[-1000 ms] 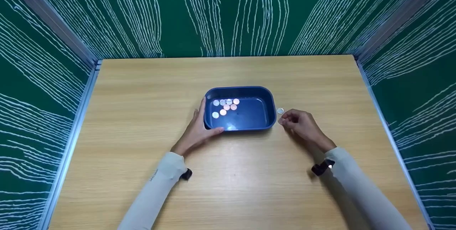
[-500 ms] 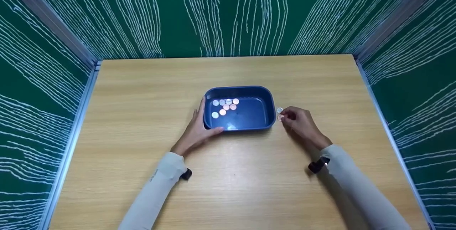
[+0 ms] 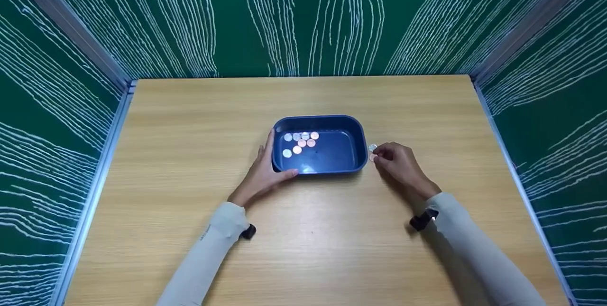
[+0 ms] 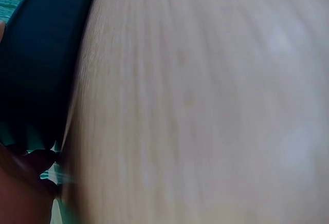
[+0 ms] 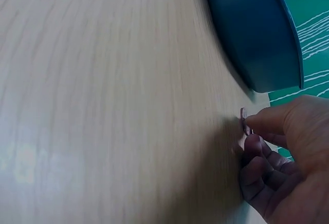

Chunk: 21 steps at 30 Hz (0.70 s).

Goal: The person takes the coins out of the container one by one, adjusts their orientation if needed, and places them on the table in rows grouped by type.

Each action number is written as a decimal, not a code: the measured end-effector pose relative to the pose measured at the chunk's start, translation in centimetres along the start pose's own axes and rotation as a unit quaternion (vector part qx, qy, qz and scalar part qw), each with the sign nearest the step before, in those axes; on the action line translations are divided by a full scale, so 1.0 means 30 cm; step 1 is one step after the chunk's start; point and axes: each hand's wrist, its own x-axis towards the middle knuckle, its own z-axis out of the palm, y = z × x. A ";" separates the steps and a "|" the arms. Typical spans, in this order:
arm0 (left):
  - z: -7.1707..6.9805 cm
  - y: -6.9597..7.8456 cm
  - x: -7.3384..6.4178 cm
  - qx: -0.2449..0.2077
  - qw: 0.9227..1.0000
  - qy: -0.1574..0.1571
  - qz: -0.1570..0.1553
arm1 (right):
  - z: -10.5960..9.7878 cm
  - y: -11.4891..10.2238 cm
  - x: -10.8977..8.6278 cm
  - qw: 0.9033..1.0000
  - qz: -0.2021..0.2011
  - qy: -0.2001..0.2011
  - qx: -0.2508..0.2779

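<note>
Head, tray: blue tray [image 3: 334, 154] flat on wooden table [image 3: 303, 249], between the two hands.
Head, tray coins: eight coins [image 3: 311, 143], silvery and coppery mix, grouped in left half of the floor, nearer the left hand [image 3: 262, 175]. Four in a row on the far side, the rest staggered toward the near left.
Head, left hand: grips tray's near-left corner; thumb along near rim, fingers against left wall.
Head, loose coin: silvery coin [image 3: 372, 147] on table just outside tray's right wall, just past right hand [image 3: 400, 162] fingertips.
Head, right hand: pinches a coppery coin [image 3: 372, 157] just right of the tray, nearer the person than the silvery one.
Head, sleeves: light grey sleeve on both arms, dark device at each wrist.
Left wrist, tray wall: dark, upper left; left hand's fingers lower left in shadow, exact contact hard to read. Table fills the rest.
Right wrist, pinch: coppery coin tipped up on edge between thumb and index finger; can't tell if it touches the table. Other fingers curled.
Right wrist, tray: rounded corner near the pinch, apart from the hand.
</note>
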 end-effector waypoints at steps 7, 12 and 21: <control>0.002 0.003 -0.001 -0.001 1.000 -0.002 -0.004 | -0.029 -0.045 0.001 0.999 0.028 0.006 0.045; 0.001 0.008 0.000 -0.001 1.000 -0.006 -0.006 | -0.054 -0.093 0.003 0.999 0.007 0.021 0.035; -0.002 0.002 -0.004 -0.008 1.000 0.000 -0.006 | -0.070 -0.200 0.055 0.998 -0.039 0.042 0.026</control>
